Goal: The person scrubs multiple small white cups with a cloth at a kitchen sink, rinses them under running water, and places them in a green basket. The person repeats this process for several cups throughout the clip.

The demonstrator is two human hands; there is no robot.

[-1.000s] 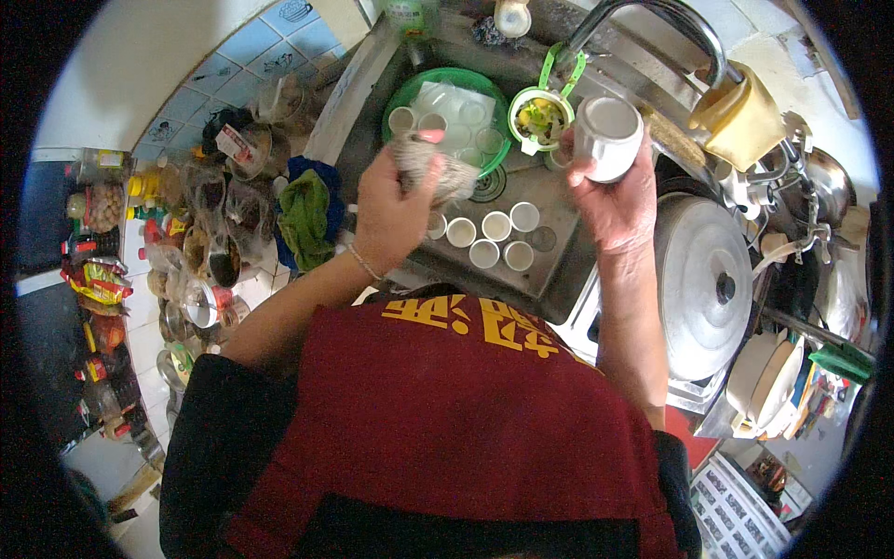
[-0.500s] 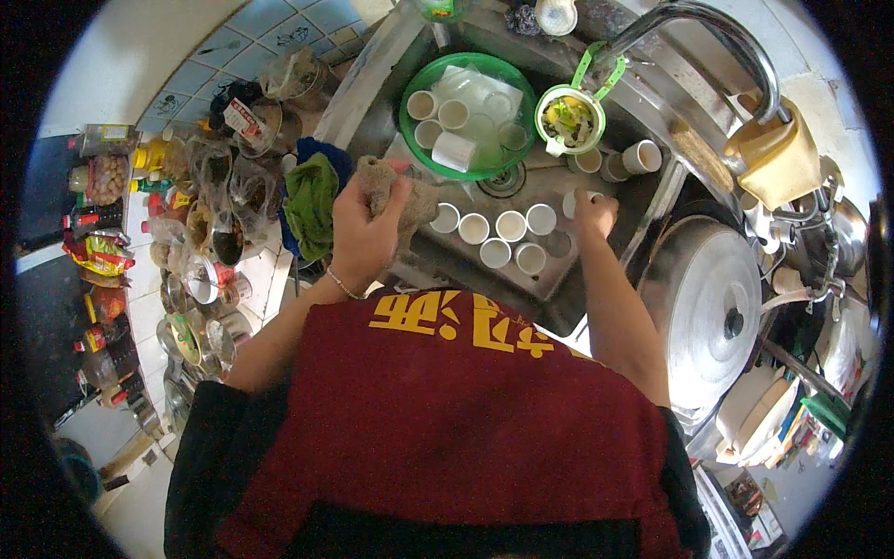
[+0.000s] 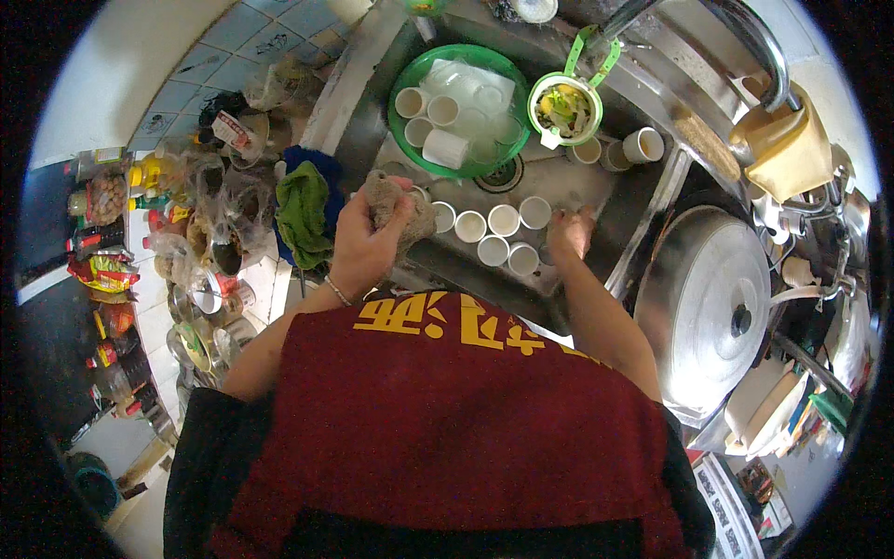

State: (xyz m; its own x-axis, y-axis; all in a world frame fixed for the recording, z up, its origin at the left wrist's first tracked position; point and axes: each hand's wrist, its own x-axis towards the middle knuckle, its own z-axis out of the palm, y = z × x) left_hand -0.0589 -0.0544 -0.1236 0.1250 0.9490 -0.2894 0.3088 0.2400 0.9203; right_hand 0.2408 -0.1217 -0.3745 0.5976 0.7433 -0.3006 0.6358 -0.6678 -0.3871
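A steel sink is seen from above. A brown sponge is gripped in the closed left hand. The right hand is lowered, fingers spread, touching nothing clearly, just right of white cups.

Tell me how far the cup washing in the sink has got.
Done, apparently: three cups lie in the green basin. In hand: the left hand grips a brownish sponge, and the right hand reaches down to the white cups on the sink floor. Left: those cups, plus a few near the strainer.
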